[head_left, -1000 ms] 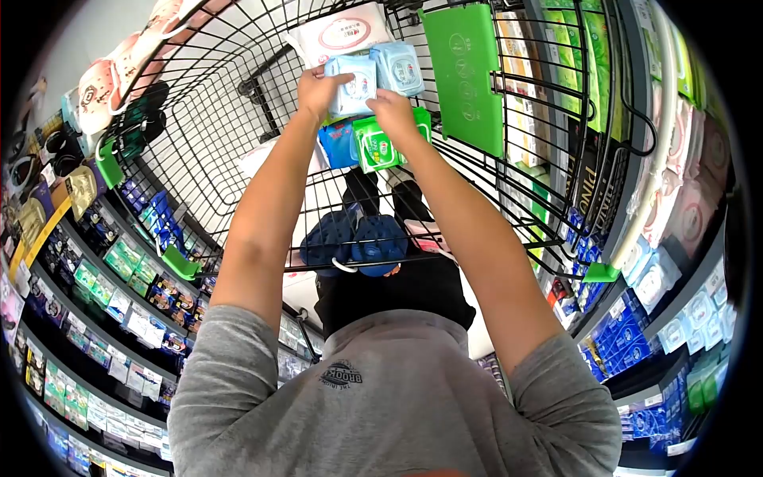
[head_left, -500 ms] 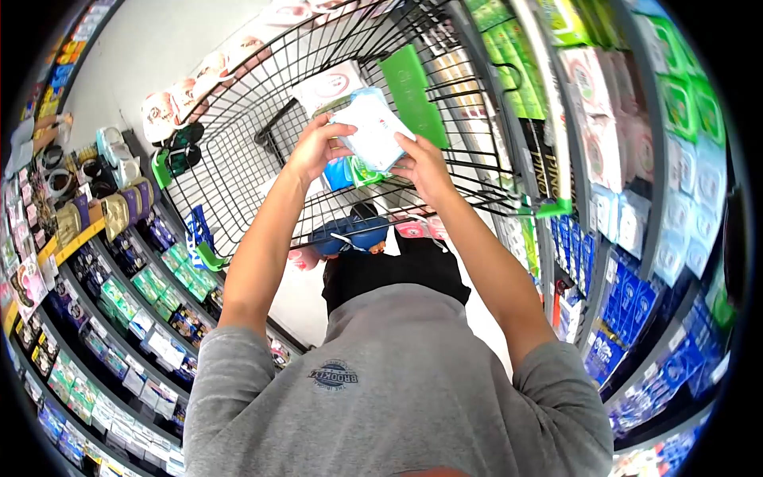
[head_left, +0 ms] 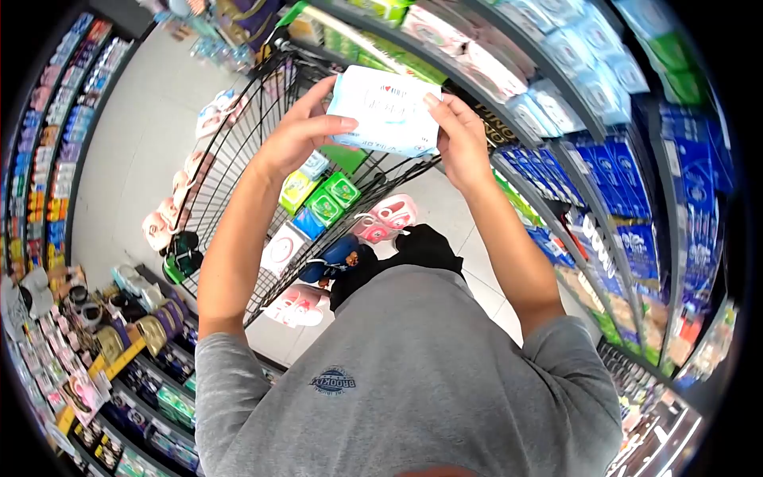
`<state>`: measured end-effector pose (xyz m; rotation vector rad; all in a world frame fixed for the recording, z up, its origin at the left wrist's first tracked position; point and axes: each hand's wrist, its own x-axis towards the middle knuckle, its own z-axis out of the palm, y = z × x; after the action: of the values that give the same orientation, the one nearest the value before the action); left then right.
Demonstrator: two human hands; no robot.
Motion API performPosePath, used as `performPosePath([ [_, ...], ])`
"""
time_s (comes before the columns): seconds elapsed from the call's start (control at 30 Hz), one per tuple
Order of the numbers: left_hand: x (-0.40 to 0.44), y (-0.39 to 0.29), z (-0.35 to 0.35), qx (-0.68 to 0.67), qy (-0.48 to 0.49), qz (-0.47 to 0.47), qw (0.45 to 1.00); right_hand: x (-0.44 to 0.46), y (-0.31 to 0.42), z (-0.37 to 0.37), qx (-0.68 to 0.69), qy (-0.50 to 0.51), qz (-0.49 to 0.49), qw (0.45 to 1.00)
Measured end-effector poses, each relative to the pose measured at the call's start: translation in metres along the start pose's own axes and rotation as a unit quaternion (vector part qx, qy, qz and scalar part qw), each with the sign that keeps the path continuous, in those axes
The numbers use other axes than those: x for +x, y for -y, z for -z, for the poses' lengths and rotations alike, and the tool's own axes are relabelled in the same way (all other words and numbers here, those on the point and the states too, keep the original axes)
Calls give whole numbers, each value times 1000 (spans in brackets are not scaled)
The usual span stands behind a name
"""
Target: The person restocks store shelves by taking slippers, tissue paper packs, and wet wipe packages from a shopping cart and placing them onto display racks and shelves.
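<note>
A soft white and light-blue pack of wipes (head_left: 385, 111) with a small red heart is held up flat between my two hands, above the wire shopping cart (head_left: 225, 171). My left hand (head_left: 302, 131) grips its left edge, thumb on top and fingers underneath. On the right edge, my right hand (head_left: 462, 141) pinches it the same way. Below, inside the cart, lie green packs (head_left: 334, 199), a yellow-green pack (head_left: 296, 191) and a white pack with a pink ring (head_left: 284, 249).
Shelves of pink packs (head_left: 465, 48), light-blue packs (head_left: 588, 48) and dark-blue packs (head_left: 687, 175) line the right side. Pink slippers (head_left: 389, 216) and blue slippers (head_left: 334, 258) are at the cart's near side. More stocked shelving (head_left: 60, 151) stands at far left.
The pack has come up out of the cart area, nearer to me, and its printed face is now turned up. My view has swung to the right. Both hands still hold the pack.
</note>
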<state>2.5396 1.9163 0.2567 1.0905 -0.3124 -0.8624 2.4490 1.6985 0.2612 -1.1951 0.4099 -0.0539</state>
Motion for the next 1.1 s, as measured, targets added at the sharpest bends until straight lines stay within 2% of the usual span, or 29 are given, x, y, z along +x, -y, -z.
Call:
performPosePath([
  [0.33, 69, -33, -80, 90, 63, -12, 994, -5, 62, 67, 66, -39, 96, 992],
  [0.5, 108, -36, -118, 104, 76, 27, 991, 0, 84, 118, 52, -53, 74, 994],
  [0.63, 145, -40, -148, 187, 77, 43, 978, 6, 116, 162, 10, -15, 46, 999],
  [0.7, 165, -48, -173, 315, 107, -44, 942, 9, 135, 178, -87, 35, 140, 986],
  [0.73, 178, -49, -180, 342, 100, -84, 930, 14, 144, 190, -126, 26, 135, 982],
  [0.77, 190, -55, -193, 400, 79, -108, 907, 19, 151, 198, -129, 27, 183, 974],
  [0.83, 212, -72, -222, 566, 31, -176, 805, 33, 167, 217, -181, -6, 264, 947],
  [0.87, 230, -72, -227, 616, 20, -242, 749, 38, 179, 225, -214, -24, 295, 931],
  [0.9, 250, -73, -232, 660, 8, -306, 686, 49, 186, 235, -284, -57, 357, 888],
  [0.93, 264, -76, -241, 679, 4, -362, 638, 59, 191, 245, -290, -81, 387, 871],
  [0.97, 279, -80, -251, 678, 0, -384, 627, 68, 195, 254, -295, -104, 416, 854],
  [1.03, 304, -92, -266, 731, 28, -401, 551, 85, 203, 268, -303, -115, 418, 849],
  [1.1, 324, -93, -273, 745, 23, -383, 546, 97, 206, 277, -301, -140, 439, 835],
])
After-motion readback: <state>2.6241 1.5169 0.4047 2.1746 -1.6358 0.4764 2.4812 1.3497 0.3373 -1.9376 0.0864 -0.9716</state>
